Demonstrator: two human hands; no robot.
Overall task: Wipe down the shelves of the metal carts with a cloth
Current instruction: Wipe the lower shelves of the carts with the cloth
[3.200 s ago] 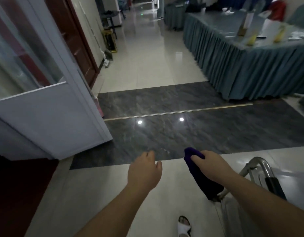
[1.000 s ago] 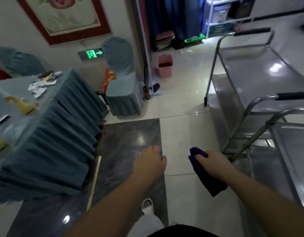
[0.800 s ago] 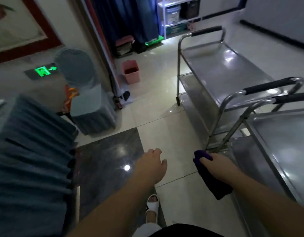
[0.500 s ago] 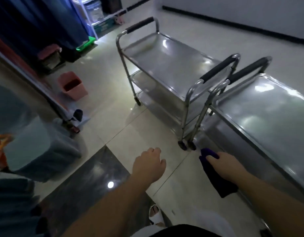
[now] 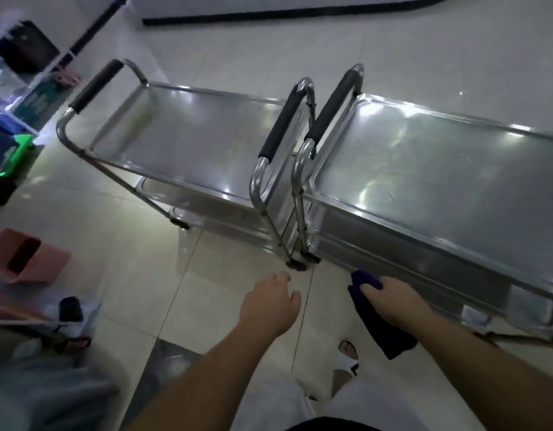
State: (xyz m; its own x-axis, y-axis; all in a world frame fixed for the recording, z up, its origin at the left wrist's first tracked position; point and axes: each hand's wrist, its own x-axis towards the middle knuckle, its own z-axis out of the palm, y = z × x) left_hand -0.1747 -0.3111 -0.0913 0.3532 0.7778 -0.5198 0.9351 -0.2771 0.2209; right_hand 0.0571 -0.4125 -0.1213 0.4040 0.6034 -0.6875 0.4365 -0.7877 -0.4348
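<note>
Cloth (image 5: 384, 325): dark purple, limp, hanging from the right hand (image 5: 390, 301), whose fingers curl round its upper end, just in front of the right cart's lower shelf. Left hand (image 5: 269, 306): loosely curled, holding nothing. Floor (image 5: 138, 269): glossy pale tile (one dark slab nearest). Right cart (image 5: 440, 169) and left cart (image 5: 188, 141): stainless steel, tiered, black-gripped handles almost touching. Pink bin (image 5: 26, 256): left, well apart. Black baseboard (image 5: 284, 15): far.

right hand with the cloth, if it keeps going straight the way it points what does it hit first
Probably the right cart: the right hand, gripping the cloth, points up-left toward that cart's lower shelf edge near its corner leg. Depth is unclear, so it might pass just beside it.
</note>
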